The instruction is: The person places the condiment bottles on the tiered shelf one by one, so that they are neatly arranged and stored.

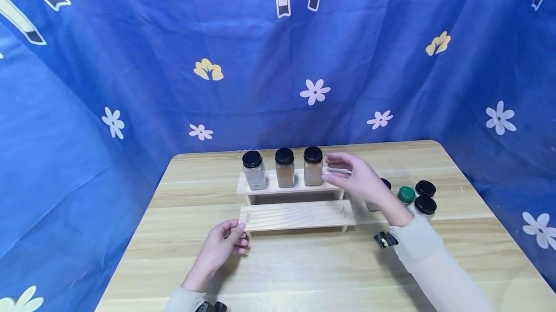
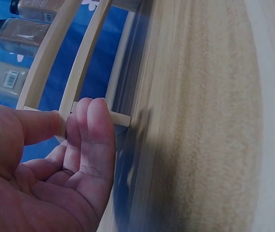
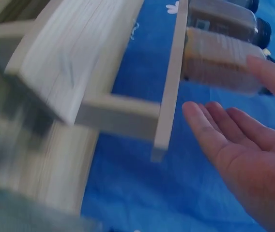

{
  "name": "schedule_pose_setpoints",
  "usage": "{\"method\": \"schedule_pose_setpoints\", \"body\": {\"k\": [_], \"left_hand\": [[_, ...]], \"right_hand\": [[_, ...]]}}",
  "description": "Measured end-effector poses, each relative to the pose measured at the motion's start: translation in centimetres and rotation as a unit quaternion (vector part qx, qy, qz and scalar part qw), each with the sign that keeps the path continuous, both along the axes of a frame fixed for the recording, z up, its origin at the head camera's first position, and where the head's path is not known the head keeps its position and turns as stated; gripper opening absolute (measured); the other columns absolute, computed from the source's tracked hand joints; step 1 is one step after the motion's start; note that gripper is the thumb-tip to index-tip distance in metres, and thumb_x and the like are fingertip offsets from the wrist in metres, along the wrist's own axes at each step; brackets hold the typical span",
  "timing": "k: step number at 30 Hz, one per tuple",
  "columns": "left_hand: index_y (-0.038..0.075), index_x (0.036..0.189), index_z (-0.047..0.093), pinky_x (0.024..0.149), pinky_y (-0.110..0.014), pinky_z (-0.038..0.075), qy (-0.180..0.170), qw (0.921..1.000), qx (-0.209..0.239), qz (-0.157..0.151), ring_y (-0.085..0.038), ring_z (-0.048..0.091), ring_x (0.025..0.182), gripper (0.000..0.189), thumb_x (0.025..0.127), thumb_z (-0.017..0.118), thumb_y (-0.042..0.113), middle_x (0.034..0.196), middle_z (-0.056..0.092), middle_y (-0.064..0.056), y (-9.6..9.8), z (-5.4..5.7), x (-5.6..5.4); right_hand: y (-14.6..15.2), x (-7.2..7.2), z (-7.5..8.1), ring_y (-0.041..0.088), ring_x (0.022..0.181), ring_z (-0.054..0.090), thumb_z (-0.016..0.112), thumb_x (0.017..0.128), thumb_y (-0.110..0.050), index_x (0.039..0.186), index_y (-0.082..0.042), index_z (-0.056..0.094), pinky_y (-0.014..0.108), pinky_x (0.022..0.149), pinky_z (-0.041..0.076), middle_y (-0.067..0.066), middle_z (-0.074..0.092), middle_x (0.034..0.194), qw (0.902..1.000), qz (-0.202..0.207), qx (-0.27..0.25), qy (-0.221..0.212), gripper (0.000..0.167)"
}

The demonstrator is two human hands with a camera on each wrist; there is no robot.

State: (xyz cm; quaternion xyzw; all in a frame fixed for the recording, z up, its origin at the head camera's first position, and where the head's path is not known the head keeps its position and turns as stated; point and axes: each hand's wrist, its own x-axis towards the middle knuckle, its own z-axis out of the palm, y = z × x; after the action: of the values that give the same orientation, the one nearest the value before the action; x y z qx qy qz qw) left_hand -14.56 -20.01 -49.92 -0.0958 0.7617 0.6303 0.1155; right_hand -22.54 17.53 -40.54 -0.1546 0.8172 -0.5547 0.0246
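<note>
The left hand point(image 1: 222, 245) lay at the near left, fingers curled and thumb opposing them. Farther off, the right hand point(image 1: 358, 177) pointed leftward, thumb and fingers parted, its forearm point(image 1: 434, 259) slanting in from the near right.

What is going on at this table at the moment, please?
A person's left hand pinches the near left corner of the lower wooden shelf. Their right hand is open beside the rightmost jar; whether it touches it is hard to tell. Three black-capped jars stand on the upper shelf, while four more, one with a green cap, are on the table at right.
</note>
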Motion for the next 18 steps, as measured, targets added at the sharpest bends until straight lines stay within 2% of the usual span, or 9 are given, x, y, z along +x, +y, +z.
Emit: {"method": "schedule_pose_setpoints", "body": {"k": [4,6,10,13,16,18], "left_hand": [[-0.01,0.135,0.056,0.074,-0.034,0.071,0.001,1.0,-0.003,-0.001,-0.021,0.071,0.083,0.037,0.108,0.059,0.016,0.101,0.07,-0.017,0.0,-0.1,0.0],[-0.01,0.134,0.056,0.075,-0.034,0.071,0.0,1.0,-0.004,-0.004,-0.021,0.071,0.083,0.037,0.108,0.059,0.016,0.101,0.07,-0.016,0.0,-0.2,-0.1],[-0.008,0.132,0.057,0.076,-0.033,0.07,-0.003,0.9999,-0.005,-0.009,-0.022,0.072,0.084,0.035,0.108,0.058,0.016,0.1,0.07,-0.015,0.0,-0.2,-0.2],[-0.008,0.132,0.058,0.076,-0.033,0.07,-0.002,0.9999,-0.006,-0.013,-0.022,0.072,0.085,0.035,0.108,0.058,0.017,0.101,0.07,-0.015,-0.1,-0.2,-0.2],[-0.008,0.133,0.057,0.077,-0.034,0.07,-0.002,0.9999,-0.005,-0.015,-0.022,0.072,0.085,0.036,0.108,0.058,0.018,0.102,0.071,-0.016,-0.2,-0.2,-0.3],[-0.008,0.134,0.056,0.078,-0.034,0.071,-0.004,0.9999,-0.005,-0.016,-0.022,0.072,0.086,0.037,0.109,0.058,0.018,0.103,0.071,-0.016,-0.3,-0.1,-0.3]], "right_hand": [[2.4,1.1,-0.1,0.042,0.134,0.062,0.08,0.095,-0.021,0.148,0.0,0.053,0.032,0.108,0.06,0.024,0.06,0.146,0.9996,-0.023,0.006,0.016,0.063],[3.9,1.9,-0.3,0.039,0.133,0.063,0.079,0.096,-0.02,0.148,0.001,0.053,0.028,0.109,0.058,0.024,0.061,0.145,0.999,-0.039,0.004,0.024,0.062],[7.2,3.9,-0.7,0.012,0.126,0.067,0.078,0.097,-0.019,0.147,0.001,0.053,0.017,0.107,0.056,0.023,0.063,0.142,0.9953,-0.081,0.017,0.051,0.06],[9.6,5.4,-1.0,-0.008,0.118,0.064,0.079,0.096,-0.015,0.146,0.002,0.055,0.011,0.104,0.055,0.022,0.065,0.14,0.99,-0.117,0.025,0.076,0.058],[11.8,6.9,-1.4,-0.015,0.116,0.062,0.079,0.095,-0.011,0.144,0.002,0.056,0.007,0.102,0.054,0.003,0.069,0.136,0.982,-0.157,0.034,0.1,0.056],[13.1,7.9,-2.0,-0.014,0.116,0.062,0.08,0.093,-0.007,0.142,0.005,0.058,0.005,0.101,0.054,-0.012,0.068,0.131,0.9747,-0.19,0.031,0.113,0.055]]}}
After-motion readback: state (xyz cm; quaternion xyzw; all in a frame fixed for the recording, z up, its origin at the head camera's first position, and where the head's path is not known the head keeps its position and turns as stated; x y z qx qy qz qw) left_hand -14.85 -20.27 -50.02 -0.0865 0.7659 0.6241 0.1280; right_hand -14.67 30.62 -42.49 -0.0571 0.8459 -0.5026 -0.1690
